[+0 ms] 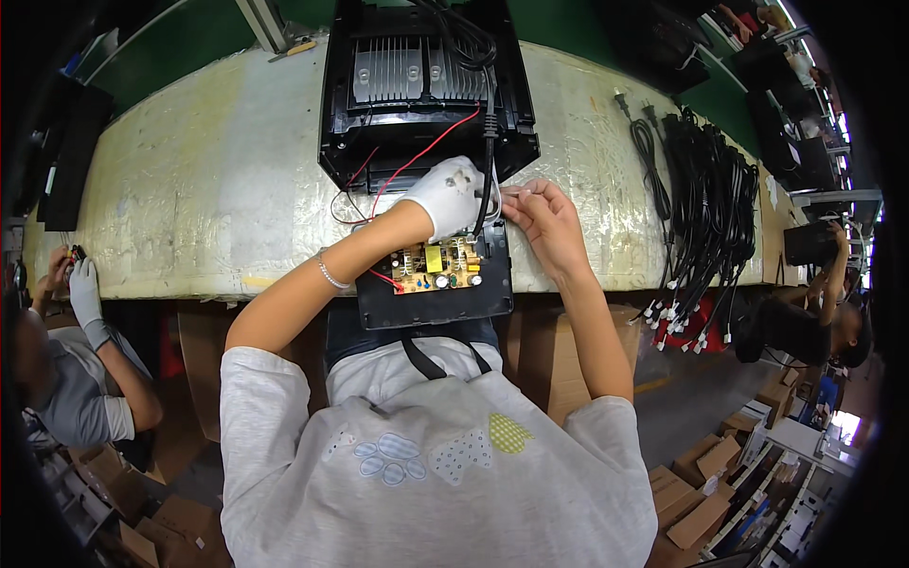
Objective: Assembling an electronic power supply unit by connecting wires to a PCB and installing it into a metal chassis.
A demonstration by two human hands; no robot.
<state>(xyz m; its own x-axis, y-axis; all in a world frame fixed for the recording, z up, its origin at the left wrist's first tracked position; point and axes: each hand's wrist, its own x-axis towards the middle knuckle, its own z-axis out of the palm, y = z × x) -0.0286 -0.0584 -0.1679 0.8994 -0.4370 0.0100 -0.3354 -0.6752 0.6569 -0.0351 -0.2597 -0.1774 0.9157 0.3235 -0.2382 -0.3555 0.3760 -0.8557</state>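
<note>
My left hand (454, 197), in a stained white glove, is closed beside a black power cord (490, 156); what its fingertips grip is hidden. Touching close by, my bare right hand (543, 220) pinches the end of a thin pale wire (496, 197). Below them a circuit board (437, 266) with a yellow transformer lies on a black panel (431, 310) at the table's near edge. Beyond my hands stands an open black housing (336, 142) with two finned metal heat sinks (390, 71). Red wires (431, 149) run from the housing toward the board.
A bundle of black power cords (710, 199) with white connectors hangs over the table's near edge at right. The table (218, 170) has a plastic-wrapped top. A co-worker with a gloved hand (85, 292) sits at far left. Cardboard boxes (696, 473) stand behind on the right.
</note>
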